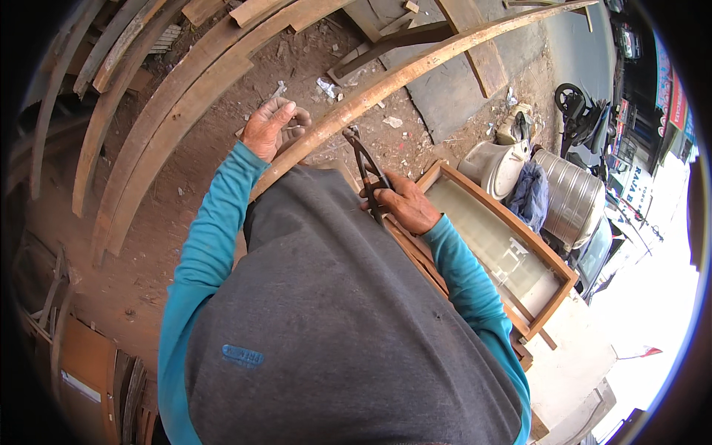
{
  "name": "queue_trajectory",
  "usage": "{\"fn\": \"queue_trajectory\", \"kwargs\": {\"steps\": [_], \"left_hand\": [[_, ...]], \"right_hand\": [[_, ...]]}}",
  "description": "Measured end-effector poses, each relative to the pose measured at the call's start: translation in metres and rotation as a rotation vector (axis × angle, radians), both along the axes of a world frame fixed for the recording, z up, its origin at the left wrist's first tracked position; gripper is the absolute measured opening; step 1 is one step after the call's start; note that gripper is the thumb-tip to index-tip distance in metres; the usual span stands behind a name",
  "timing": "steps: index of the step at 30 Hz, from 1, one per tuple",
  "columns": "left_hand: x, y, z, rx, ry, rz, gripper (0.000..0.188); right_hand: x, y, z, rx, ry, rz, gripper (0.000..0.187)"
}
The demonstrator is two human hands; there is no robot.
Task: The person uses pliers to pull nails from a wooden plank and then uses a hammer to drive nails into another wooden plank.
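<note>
A long pale wooden beam (393, 79) slants from against my dark shirt up to the far right. My right hand (406, 203) is wrapped round the handles of dark metal pincers (363, 157). Their jaws point away from me, close to the beam's right side. On the other side of the beam, my left hand (273, 127) is closed, with curled fingers and the thumb near the fingertips. Whether something small is pinched there does not show.
Several curved planks (174, 111) stand along the left. At right lies a wooden-framed glass panel (493, 233). Beyond it are a white bucket (493, 169), a ribbed metal drum (569, 194) and a parked motorcycle (586, 119). Debris is scattered over the dirt ground (311, 59).
</note>
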State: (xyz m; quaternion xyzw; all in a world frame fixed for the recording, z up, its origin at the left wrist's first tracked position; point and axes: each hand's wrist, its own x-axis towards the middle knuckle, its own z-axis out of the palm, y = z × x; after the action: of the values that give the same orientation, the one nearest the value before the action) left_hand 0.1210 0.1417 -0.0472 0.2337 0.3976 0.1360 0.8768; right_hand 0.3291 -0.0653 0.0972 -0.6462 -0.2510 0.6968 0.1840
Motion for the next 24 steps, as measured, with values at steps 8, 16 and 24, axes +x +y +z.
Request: {"fn": "queue_trajectory", "kwargs": {"steps": [8,16,24], "left_hand": [[-0.035,0.050,-0.028,0.590,0.245,-0.656,0.050],[-0.042,-0.016,-0.016,1.073,0.648,-0.884,0.077],[-0.038,-0.012,-0.005,1.063,0.749,-0.934,0.069]], "right_hand": [[0.040,0.046,-0.015,-0.316,0.114,-0.398,0.054],[0.069,0.082,0.001,-0.471,0.079,-0.118,0.053],[0.076,0.108,-0.001,-0.543,0.017,-0.003,0.046]]}}
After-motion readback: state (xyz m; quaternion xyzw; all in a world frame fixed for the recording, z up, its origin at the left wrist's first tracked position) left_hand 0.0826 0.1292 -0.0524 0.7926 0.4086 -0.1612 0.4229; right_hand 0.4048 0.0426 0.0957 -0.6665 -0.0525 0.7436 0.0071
